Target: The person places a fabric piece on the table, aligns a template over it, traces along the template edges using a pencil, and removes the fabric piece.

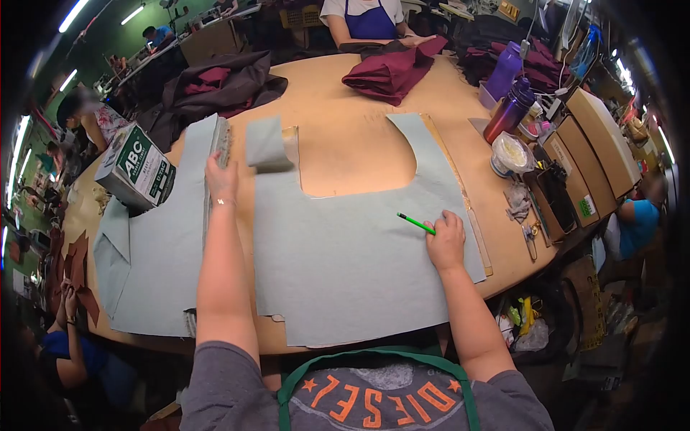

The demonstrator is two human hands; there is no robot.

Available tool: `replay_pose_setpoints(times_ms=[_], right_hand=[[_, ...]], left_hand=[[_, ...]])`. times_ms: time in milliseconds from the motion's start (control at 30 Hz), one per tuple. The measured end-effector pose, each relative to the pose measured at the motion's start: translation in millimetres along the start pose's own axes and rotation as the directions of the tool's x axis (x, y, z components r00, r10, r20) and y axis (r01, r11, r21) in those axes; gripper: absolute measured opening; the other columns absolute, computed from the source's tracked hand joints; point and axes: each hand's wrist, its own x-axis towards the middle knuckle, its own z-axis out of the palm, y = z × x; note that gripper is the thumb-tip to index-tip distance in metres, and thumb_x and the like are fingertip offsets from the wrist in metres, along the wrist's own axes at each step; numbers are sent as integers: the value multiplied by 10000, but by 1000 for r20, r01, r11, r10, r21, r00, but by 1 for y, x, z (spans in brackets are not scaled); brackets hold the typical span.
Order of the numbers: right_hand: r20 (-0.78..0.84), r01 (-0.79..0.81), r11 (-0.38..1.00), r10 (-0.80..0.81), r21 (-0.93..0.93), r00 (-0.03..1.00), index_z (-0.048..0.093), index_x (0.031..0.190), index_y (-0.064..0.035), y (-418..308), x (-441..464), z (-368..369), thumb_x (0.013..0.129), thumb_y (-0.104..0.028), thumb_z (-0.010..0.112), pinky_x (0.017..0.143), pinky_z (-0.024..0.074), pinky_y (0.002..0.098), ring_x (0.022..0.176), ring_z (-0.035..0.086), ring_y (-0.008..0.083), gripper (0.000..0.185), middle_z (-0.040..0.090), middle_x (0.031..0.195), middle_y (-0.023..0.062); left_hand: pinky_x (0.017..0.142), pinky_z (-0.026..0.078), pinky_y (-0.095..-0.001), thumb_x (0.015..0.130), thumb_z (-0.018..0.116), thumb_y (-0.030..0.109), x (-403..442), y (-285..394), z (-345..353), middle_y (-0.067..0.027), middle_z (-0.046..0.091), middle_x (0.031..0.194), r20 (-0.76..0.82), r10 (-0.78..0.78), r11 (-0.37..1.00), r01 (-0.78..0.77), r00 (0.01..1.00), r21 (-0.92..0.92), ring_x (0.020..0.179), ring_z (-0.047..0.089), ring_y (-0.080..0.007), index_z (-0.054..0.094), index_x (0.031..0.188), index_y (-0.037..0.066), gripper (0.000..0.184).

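My left hand [221, 179] rests at the right edge of a stack of grey-green fabric [169, 248] on the left of the table; whether its fingers grip the edge is hard to see. My right hand [445, 241] holds a green pencil [417, 223], its dark end pointing up and left, above a large grey-green fabric piece [352, 266] with a deep U-shaped cutout. Under this piece, a brown pattern edge [478, 241] shows along the right side. At its upper left, a small grey-green flap [266, 141] looks blurred.
An ABC box [135, 167] stands on the left stack. Dark fabric [208, 86] and maroon fabric [392, 72] lie at the back, near a person in a blue apron [370, 20]. Purple bottles [509, 111], a plastic tub [512, 154] and cardboard boxes [586, 158] stand right.
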Motion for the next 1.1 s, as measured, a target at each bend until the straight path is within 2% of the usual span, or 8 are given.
replay_pose_setpoints(times_ms=[33, 100, 167, 267, 867, 967, 1033, 1100], right_hand=[[-5, 3, 1000, -3, -3, 1000, 587, 753, 18, 1, 0, 0, 775, -230, 606, 889, 371, 454, 1047, 455, 349, 250, 521, 1077, 188], [-1, 4, 1000, -4, -1, 1000, 585, 759, 16, 0, 1, -1, 777, -227, 605, 886, 372, 454, 1045, 458, 346, 245, 522, 1076, 187], [7, 5, 1000, -5, -4, 1000, 582, 765, 14, -1, -1, -2, 779, -226, 604, 883, 374, 455, 1045, 459, 344, 242, 522, 1075, 186], [6, 15, 1000, -15, -13, 1000, 576, 773, 12, -2, -1, -3, 780, -225, 604, 877, 377, 457, 1046, 460, 341, 238, 522, 1077, 184], [24, 7, 1000, -7, -9, 1000, 564, 777, 10, 1, -2, -1, 787, -212, 598, 867, 383, 458, 1070, 456, 338, 224, 525, 1095, 176], [27, -1, 1000, 1, -8, 1000, 568, 780, 8, 0, -2, -1, 787, -212, 596, 863, 385, 457, 1063, 456, 334, 221, 523, 1090, 172], [21, 3, 1000, -3, -9, 1000, 570, 782, 7, -1, -1, -2, 786, -210, 595, 855, 388, 459, 1053, 459, 331, 218, 524, 1082, 169], [17, 7, 1000, -6, -14, 1000, 572, 783, 7, -1, -2, -2, 783, -209, 597, 848, 391, 461, 1047, 461, 329, 217, 523, 1075, 168]], left_hand=[[894, 369, -387, 736, 637, 231, -23, 7, -5, -187, 537, 1084, 33, 165, 980, -168, 986, 104, 1035, 482, -332, 514, 1097, 18, 437], [949, 324, -466, 759, 625, 330, -75, 12, -5, -190, 461, 1218, 297, 247, 934, -309, 922, 182, 1160, 400, -343, 454, 1209, 60, 551], [972, 208, -607, 793, 563, 433, -134, 74, -19, -156, 305, 1368, 476, -61, 879, -179, 877, 443, 1288, 221, -349, 384, 1292, 124, 614], [941, 103, -695, 815, 490, 505, -168, 92, -20, -109, 179, 1435, 596, -263, 844, -119, 759, 523, 1334, 72, -338, 339, 1329, 172, 631], [928, 131, -697, 845, 450, 478, -181, 100, -30, -114, 192, 1431, 574, -240, 819, -155, 783, 553, 1325, 120, -343, 360, 1316, 153, 579], [954, 219, -628, 855, 477, 406, -152, 78, -19, -127, 290, 1377, 436, -102, 837, -160, 894, 524, 1296, 203, -332, 424, 1262, 128, 496], [951, 311, -526, 851, 513, 321, -107, 43, -3, -128, 402, 1298, 270, 195, 891, -286, 943, 354, 1229, 324, -320, 484, 1192, 103, 406], [924, 365, -461, 811, 577, 303, -62, 47, 4, -122, 451, 1252, 248, 77, 907, -171, 966, 384, 1178, 385, -311, 509, 1151, 89, 408]])
